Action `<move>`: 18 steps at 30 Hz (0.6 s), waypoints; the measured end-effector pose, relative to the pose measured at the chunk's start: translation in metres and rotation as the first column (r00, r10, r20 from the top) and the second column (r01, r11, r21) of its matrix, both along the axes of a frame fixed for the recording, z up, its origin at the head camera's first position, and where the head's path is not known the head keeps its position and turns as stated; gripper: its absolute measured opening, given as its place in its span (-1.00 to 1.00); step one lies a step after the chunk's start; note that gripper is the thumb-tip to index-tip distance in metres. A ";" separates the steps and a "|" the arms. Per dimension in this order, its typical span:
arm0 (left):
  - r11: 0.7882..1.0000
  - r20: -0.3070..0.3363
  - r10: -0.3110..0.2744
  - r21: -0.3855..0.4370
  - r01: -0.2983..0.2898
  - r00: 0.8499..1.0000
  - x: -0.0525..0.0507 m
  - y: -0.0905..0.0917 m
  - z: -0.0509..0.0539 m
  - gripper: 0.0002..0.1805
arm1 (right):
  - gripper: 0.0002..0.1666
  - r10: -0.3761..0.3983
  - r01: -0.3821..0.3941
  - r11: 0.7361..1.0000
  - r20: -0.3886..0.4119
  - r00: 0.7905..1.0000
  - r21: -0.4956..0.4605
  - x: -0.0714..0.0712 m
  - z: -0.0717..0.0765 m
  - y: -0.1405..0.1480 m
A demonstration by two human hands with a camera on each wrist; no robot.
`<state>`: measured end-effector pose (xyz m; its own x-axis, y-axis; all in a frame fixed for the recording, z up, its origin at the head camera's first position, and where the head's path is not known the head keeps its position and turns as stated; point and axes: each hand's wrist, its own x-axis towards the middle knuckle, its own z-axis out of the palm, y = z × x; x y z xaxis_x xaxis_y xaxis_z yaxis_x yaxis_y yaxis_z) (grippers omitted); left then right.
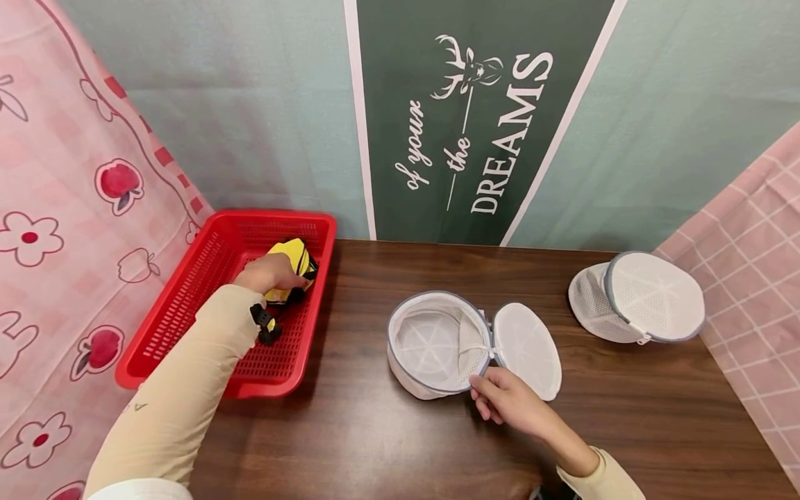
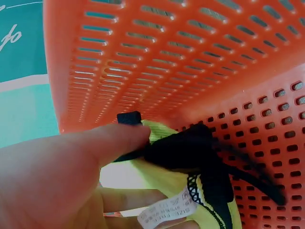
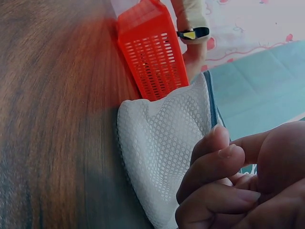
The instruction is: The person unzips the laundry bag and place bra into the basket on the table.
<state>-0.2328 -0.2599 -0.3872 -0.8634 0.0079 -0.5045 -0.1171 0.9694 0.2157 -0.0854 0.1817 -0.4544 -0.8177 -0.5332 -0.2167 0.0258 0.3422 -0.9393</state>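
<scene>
Inside the red plastic basket (image 1: 300, 378), my left hand (image 1: 267, 273) grips a yellow and black cloth garment (image 1: 292, 251). The left wrist view shows the thumb across the garment's black strap (image 2: 174, 151), with fingers behind the yellow cloth and a white label (image 2: 169, 210) hanging out. At the middle of the table stands a round white mesh laundry bag (image 1: 409, 378). Its zippered lid (image 1: 531, 351) is folded back to the right. My right hand (image 1: 514, 403) pinches the bag's grey rim near the lid's hinge, thumb and fingertips against the edge.
A second mesh laundry bag (image 1: 656, 295), lid closed over it, sits at the back right by the pink checked cloth (image 1: 765, 278). A green printed curtain (image 1: 487, 139) hangs behind the brown wooden table (image 1: 369, 444). Pink patterned cloth (image 1: 56, 243) borders the left side.
</scene>
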 end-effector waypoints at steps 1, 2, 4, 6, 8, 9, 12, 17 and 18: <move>1.000 0.010 -0.002 -0.002 0.002 1.000 0.000 0.001 0.001 -0.46 | -0.61 -0.001 0.001 1.000 0.000 1.000 0.002 0.000 0.000 0.000; 1.000 0.018 -0.011 -0.003 0.011 1.000 -0.001 0.001 0.001 -0.44 | -0.61 -0.003 0.003 1.000 -0.001 1.000 0.003 0.000 0.000 0.000; 1.000 0.032 -0.017 0.009 0.017 0.999 -0.001 0.001 0.001 -0.41 | -0.61 -0.005 0.005 1.000 -0.001 1.000 0.006 0.000 0.000 0.000; 1.000 0.041 -0.013 0.023 0.012 0.999 -0.002 0.001 0.000 -0.39 | -0.61 -0.008 0.008 1.000 0.001 1.000 0.010 -0.001 0.000 0.000; 1.000 0.030 -0.018 0.020 0.017 0.999 -0.001 0.000 -0.001 -0.38 | -0.60 -0.009 0.009 1.000 0.003 1.000 0.011 -0.001 0.000 0.000; 1.000 0.022 -0.011 0.023 0.011 1.000 -0.001 0.001 -0.001 -0.39 | -0.60 -0.008 0.008 1.000 0.003 1.000 0.009 -0.001 0.000 0.000; 1.000 -0.009 0.001 0.003 -0.001 1.000 0.001 0.004 -0.004 -0.41 | -0.60 -0.004 0.004 1.000 0.003 1.000 0.001 -0.001 -0.001 0.000; 1.000 -0.040 0.024 -0.018 -0.025 0.999 0.004 0.008 -0.008 -0.41 | -0.61 0.006 -0.006 1.000 -0.007 1.000 0.000 0.000 -0.001 0.000; 0.999 -0.044 0.023 -0.026 -0.024 0.999 0.004 0.008 -0.008 -0.40 | -0.61 0.006 -0.006 1.000 -0.009 1.000 0.003 0.000 -0.001 0.000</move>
<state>-0.2285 -0.2523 -0.3951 -0.8845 -0.0252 -0.4659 -0.1308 0.9719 0.1956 -0.0856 0.1812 -0.4551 -0.8163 -0.5379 -0.2105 0.0148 0.3448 -0.9386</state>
